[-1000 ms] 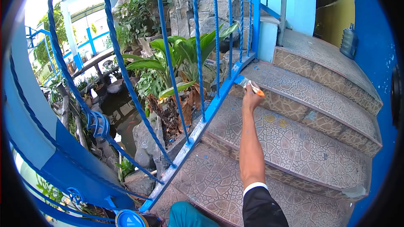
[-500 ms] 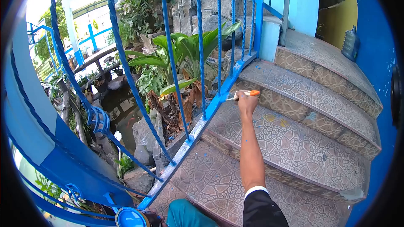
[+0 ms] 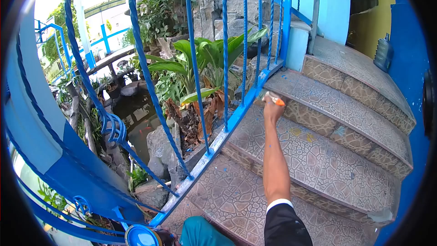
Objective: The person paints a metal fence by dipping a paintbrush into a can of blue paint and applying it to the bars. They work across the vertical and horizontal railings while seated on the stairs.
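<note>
My right hand [image 3: 274, 109] reaches forward, its fingers closed around a paintbrush with an orange and white handle [image 3: 279, 102]. The bristle end points left, right at the blue bottom rail [image 3: 249, 98] of the stair railing. Bright blue coats the upper stretch of that rail, while its lower stretch looks pale and patchy. At the bottom edge, an open can of blue paint [image 3: 142, 236] stands beside my teal-clothed knee [image 3: 202, 232]. Only a sliver of my left hand [image 3: 175, 239] shows, against the can's right side.
Twisted blue bars [image 3: 225, 54] rise from the rail. Beyond them lie a leafy plant [image 3: 200, 61], rocks [image 3: 159, 148] and a pond [image 3: 143, 118]. Tiled steps [image 3: 318, 150] climb to the right, with a large water bottle [image 3: 383, 53] at the top by a blue wall.
My right hand and the brush have moved a little farther up along the bottom rail, and the handle has turned. The view has shifted slightly; the paint can stays at the bottom edge.
</note>
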`<action>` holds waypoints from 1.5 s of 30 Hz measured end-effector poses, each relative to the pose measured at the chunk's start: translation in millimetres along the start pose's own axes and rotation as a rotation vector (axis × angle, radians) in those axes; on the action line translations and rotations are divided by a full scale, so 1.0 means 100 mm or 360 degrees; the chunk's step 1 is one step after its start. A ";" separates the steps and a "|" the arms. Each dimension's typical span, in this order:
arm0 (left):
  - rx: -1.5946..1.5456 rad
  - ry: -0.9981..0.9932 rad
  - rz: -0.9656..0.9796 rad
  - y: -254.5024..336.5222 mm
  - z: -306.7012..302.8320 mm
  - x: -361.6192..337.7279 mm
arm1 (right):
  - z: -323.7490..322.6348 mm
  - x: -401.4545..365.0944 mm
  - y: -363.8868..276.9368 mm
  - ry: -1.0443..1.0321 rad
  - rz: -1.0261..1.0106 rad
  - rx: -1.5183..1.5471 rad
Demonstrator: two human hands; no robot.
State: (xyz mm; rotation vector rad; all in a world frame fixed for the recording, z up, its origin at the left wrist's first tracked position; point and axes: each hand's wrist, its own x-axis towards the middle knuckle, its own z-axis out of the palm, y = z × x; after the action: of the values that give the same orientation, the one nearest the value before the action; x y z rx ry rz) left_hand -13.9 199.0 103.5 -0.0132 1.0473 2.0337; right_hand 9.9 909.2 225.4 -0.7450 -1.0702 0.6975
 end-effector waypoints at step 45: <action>-0.0185 0.0034 -0.0088 -0.17 0.09 0.32 | 0.39 1.24 -0.34 -0.0341 0.0030 -0.0682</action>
State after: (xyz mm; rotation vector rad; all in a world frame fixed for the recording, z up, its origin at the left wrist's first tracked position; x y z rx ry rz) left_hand -20.0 231.6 86.9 -0.1231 0.9303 2.0453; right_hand 18.7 996.7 327.4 -1.0644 -1.4342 0.5772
